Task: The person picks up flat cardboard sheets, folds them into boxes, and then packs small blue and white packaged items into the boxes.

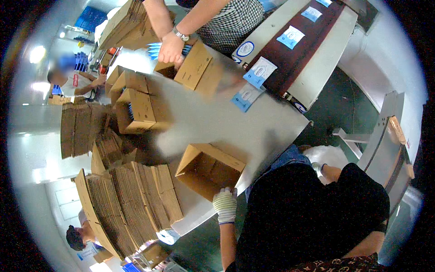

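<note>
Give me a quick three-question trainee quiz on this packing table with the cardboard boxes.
1. True or false: the open cardboard box touched by the gloved left hand is full of blue packets.
2. What lies on the dark conveyor belt? A) blue-and-white packets B) glass bottles C) folded towels
3. What is stacked on the table's end, to the picture's left of that open box?

Key: 1 false, its inside looks empty. 2 A. 3 flattened cardboard boxes.
</note>
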`<state>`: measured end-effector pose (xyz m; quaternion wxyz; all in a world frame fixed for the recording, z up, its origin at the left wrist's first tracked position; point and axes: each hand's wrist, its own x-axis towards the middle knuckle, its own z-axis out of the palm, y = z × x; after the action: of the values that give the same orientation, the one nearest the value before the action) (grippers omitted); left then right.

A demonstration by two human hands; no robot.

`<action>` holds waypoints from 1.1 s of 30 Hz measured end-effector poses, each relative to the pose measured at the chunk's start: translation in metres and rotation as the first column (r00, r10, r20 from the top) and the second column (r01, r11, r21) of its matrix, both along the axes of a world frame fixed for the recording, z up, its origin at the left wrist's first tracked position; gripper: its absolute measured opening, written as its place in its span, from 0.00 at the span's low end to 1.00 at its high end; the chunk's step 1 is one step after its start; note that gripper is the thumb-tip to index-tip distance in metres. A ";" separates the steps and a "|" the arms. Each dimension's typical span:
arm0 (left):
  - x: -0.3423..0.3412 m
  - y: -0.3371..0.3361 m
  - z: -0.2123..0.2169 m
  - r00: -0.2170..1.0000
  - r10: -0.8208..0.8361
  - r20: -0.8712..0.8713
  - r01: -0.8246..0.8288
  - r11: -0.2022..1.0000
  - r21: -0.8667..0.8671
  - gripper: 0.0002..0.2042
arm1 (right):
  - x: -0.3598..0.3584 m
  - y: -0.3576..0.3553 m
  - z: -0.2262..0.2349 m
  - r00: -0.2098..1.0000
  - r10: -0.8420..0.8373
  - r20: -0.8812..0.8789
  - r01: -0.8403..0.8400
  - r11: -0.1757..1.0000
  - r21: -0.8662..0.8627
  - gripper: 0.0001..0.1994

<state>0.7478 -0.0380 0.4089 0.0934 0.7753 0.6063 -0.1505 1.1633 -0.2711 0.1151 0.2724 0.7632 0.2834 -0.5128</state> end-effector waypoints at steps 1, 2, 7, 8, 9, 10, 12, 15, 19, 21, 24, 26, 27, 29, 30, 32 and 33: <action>-0.002 -0.002 0.000 0.999 -0.018 0.027 0.018 0.999 0.033 0.15 | 0.001 0.004 -0.001 1.000 0.009 -0.001 -0.009 1.000 0.004 0.13; -0.006 -0.005 -0.005 0.999 -0.009 0.039 0.007 0.999 0.051 0.14 | 0.002 0.004 0.001 1.000 0.015 0.005 -0.015 1.000 -0.003 0.13; -0.004 -0.002 -0.007 1.000 0.008 -0.002 -0.008 1.000 0.019 0.15 | 0.006 0.000 0.006 1.000 0.013 0.024 -0.012 1.000 -0.021 0.11; -0.004 -0.002 -0.007 1.000 0.006 0.004 -0.006 1.000 0.012 0.16 | 0.008 0.001 0.007 1.000 0.013 0.026 -0.012 1.000 -0.022 0.11; -0.006 -0.002 -0.009 1.000 0.006 0.007 -0.006 1.000 0.012 0.16 | 0.009 0.001 0.007 1.000 0.010 0.029 -0.009 1.000 -0.022 0.11; -0.008 -0.002 -0.011 1.000 -0.002 0.025 0.001 1.000 0.025 0.16 | 0.009 0.002 0.007 1.000 0.012 0.027 -0.012 1.000 -0.021 0.11; -0.012 -0.005 -0.015 0.998 0.006 0.057 -0.008 0.999 0.033 0.16 | 0.010 0.008 0.011 0.999 0.021 0.040 -0.020 1.000 -0.022 0.10; -0.008 -0.004 -0.014 0.999 0.026 -0.020 -0.026 1.000 -0.007 0.16 | 0.007 0.027 -0.005 0.999 0.038 0.019 -0.038 0.999 0.013 0.10; -0.008 -0.002 -0.006 1.000 0.024 0.016 -0.024 1.000 -0.013 0.15 | 0.000 0.085 -0.037 0.999 0.040 0.016 -0.042 0.984 0.176 0.09; -0.006 0.000 -0.005 0.999 0.022 0.044 -0.022 1.000 0.011 0.15 | 0.001 0.115 -0.065 1.000 0.005 0.024 -0.012 0.954 0.300 0.08; -0.009 0.003 -0.004 0.998 0.033 0.055 -0.032 0.999 -0.028 0.14 | 0.011 0.156 -0.082 0.977 0.200 0.069 -0.211 0.896 0.390 0.08; -0.007 0.001 -0.006 0.995 0.081 0.056 -0.080 0.997 -0.020 0.14 | 0.016 0.187 -0.051 0.615 0.785 0.073 -0.748 0.552 0.367 0.09; -0.006 0.002 -0.005 0.992 0.115 0.057 -0.114 0.993 -0.012 0.14 | 0.023 0.196 -0.046 -0.026 0.998 0.055 -0.938 -0.043 0.343 0.11; -0.011 0.001 -0.014 0.990 0.073 0.117 -0.078 0.996 0.041 0.16 | 0.028 0.204 -0.037 0.413 0.910 -0.035 -0.836 0.394 0.382 0.12; -0.015 -0.002 -0.022 0.988 0.043 0.149 -0.056 0.995 0.088 0.19 | 0.017 0.221 0.003 0.543 0.832 -0.113 -0.747 0.540 0.386 0.12; -0.015 -0.004 -0.019 0.988 0.091 0.128 -0.099 0.994 0.056 0.19 | -0.007 0.265 0.091 0.586 0.766 -0.264 -0.651 0.639 0.410 0.14; -0.010 0.001 -0.014 0.989 0.084 0.119 -0.088 0.996 0.032 0.19 | 0.005 0.269 0.085 0.476 0.830 -0.289 -0.678 0.556 0.481 0.14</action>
<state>0.7380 -0.0372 0.3945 0.1209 0.7574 0.6354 -0.0893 1.1685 -0.0016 0.2004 0.2716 0.4318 0.7264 -0.4607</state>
